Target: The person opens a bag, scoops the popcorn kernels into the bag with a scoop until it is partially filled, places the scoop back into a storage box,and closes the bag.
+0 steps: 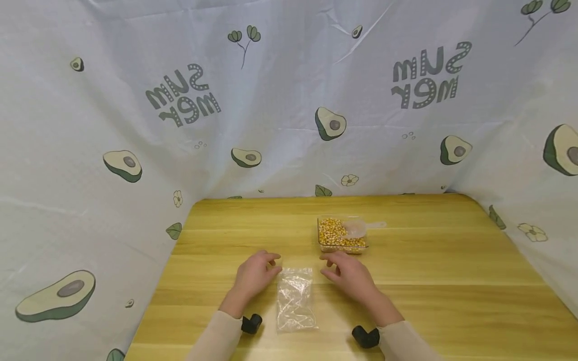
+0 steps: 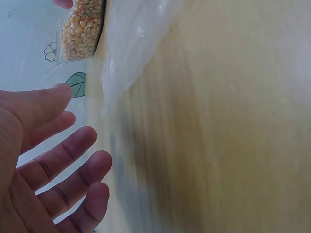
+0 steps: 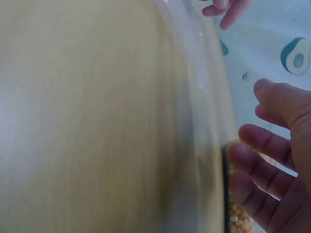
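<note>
A clear plastic zip bag point(image 1: 295, 303) lies flat on the wooden table between the two hands, its zip edge facing away from the person. At the bag's upper left corner is the left hand point(image 1: 256, 275), fingers loosely bent around nothing. The right hand point(image 1: 349, 276) hovers to the right of the bag with thumb and fingers apart, also holding nothing. Behind it stands a clear box point(image 1: 319, 246) filled with yellow corn kernels point(image 1: 331, 231). A translucent scoop point(image 1: 355, 229) rests on the corn, its handle pointing right over the rim. Both wrist views show relaxed, parted fingers.
The wooden table point(image 1: 429, 250) reaches back to a white curtain point(image 1: 280, 100) printed with avocados, which also hangs at both sides. A black wrist mount point(image 1: 252, 324) sits at the left wrist, and another black mount point(image 1: 366, 337) at the right wrist.
</note>
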Tool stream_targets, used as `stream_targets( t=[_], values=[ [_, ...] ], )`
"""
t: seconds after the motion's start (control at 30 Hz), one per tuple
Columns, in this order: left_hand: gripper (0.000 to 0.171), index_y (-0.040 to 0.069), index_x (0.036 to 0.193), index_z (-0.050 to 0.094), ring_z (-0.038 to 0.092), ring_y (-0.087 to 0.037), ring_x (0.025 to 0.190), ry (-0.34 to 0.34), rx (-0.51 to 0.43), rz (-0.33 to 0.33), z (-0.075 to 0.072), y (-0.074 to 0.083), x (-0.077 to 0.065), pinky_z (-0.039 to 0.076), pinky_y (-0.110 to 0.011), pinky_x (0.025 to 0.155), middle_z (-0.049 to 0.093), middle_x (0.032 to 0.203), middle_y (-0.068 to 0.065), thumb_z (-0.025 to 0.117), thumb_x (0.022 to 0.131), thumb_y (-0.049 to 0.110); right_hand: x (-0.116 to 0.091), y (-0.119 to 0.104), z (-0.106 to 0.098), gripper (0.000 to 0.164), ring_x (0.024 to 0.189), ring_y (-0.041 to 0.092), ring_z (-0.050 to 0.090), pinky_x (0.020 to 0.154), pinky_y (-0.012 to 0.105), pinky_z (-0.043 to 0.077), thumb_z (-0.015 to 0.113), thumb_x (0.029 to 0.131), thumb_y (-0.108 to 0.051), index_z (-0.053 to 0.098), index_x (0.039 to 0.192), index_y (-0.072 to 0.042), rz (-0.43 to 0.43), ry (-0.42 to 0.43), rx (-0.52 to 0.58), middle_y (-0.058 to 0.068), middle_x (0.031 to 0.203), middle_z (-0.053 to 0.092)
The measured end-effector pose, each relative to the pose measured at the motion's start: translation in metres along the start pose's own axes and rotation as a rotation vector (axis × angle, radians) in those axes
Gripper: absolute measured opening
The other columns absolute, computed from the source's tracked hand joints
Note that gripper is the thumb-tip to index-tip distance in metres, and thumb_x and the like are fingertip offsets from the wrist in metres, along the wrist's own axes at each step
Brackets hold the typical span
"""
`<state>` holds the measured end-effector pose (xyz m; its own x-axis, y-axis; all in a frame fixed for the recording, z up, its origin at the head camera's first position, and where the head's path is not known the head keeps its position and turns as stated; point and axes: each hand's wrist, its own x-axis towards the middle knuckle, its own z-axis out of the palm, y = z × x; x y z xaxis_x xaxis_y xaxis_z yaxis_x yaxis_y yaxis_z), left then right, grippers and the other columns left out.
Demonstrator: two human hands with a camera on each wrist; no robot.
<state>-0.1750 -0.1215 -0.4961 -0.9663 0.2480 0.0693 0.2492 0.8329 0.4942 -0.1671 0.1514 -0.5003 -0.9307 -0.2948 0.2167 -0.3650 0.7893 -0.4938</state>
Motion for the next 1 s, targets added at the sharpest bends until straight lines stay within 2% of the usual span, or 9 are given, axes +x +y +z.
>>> stream_targets(
  t=[0.1, 0.23, 0.33, 0.57, 0.83, 1.0],
  values=[
    [0.030, 0.016, 0.118, 0.073, 0.059, -0.008, 0.075, 0.000, 0.003, 0.008, 0.001, 0.000, 0.001, 0.044, -0.022, 0.057, 0.069, 0.097, 0.003, 0.073, 0.091, 0.029, 0.002, -0.003, 0.006, 0.028, 0.066, -0.001, 0.046, 0.057, 0.020, 0.039, 0.078, 0.086, -0.026, 0.073, 0.113, -0.019, 0.002, -0.010, -0.003, -0.007, 0.091, 0.065],
    [0.027, 0.016, 0.115, 0.075, 0.058, -0.008, 0.075, -0.010, -0.004, 0.005, 0.002, 0.000, 0.001, 0.044, -0.023, 0.059, 0.067, 0.094, 0.003, 0.073, 0.091, 0.028, 0.004, -0.005, 0.014, 0.027, 0.075, 0.006, 0.058, 0.065, 0.027, 0.047, 0.078, 0.086, -0.028, 0.074, 0.111, -0.020, 0.009, -0.016, -0.043, -0.010, 0.089, 0.065],
    [0.023, 0.016, 0.112, 0.076, 0.056, -0.008, 0.075, -0.023, -0.014, 0.002, 0.004, -0.001, 0.000, 0.043, -0.024, 0.059, 0.067, 0.094, 0.003, 0.072, 0.092, 0.027, 0.004, -0.007, 0.020, 0.027, 0.080, 0.010, 0.062, 0.067, 0.031, 0.050, 0.077, 0.087, -0.029, 0.074, 0.111, -0.020, 0.029, -0.024, -0.056, -0.010, 0.089, 0.065],
    [0.019, 0.016, 0.105, 0.078, 0.055, -0.007, 0.074, -0.011, 0.001, -0.032, 0.012, -0.001, -0.004, 0.043, -0.024, 0.059, 0.066, 0.090, 0.005, 0.074, 0.090, 0.026, 0.008, -0.011, 0.028, 0.024, 0.071, 0.004, 0.051, 0.061, 0.023, 0.041, 0.078, 0.086, -0.027, 0.075, 0.109, -0.019, 0.059, -0.053, 0.004, -0.011, 0.084, 0.060],
    [0.019, 0.018, 0.102, 0.079, 0.056, -0.007, 0.074, 0.028, 0.004, -0.096, 0.019, 0.003, -0.003, 0.044, -0.023, 0.059, 0.062, 0.085, 0.008, 0.079, 0.085, 0.025, 0.011, -0.013, 0.035, 0.017, 0.068, 0.004, 0.048, 0.058, 0.023, 0.039, 0.080, 0.084, -0.026, 0.077, 0.100, -0.023, 0.123, -0.070, 0.037, -0.012, 0.080, 0.056],
    [0.012, 0.020, 0.096, 0.079, 0.055, -0.007, 0.073, 0.035, -0.035, -0.125, 0.021, 0.003, -0.005, 0.044, -0.025, 0.059, 0.061, 0.084, 0.009, 0.079, 0.085, 0.025, 0.010, -0.014, 0.039, 0.014, 0.066, 0.004, 0.046, 0.058, 0.023, 0.038, 0.082, 0.082, -0.024, 0.075, 0.094, -0.025, 0.166, -0.053, 0.056, -0.012, 0.078, 0.055]
  ],
)
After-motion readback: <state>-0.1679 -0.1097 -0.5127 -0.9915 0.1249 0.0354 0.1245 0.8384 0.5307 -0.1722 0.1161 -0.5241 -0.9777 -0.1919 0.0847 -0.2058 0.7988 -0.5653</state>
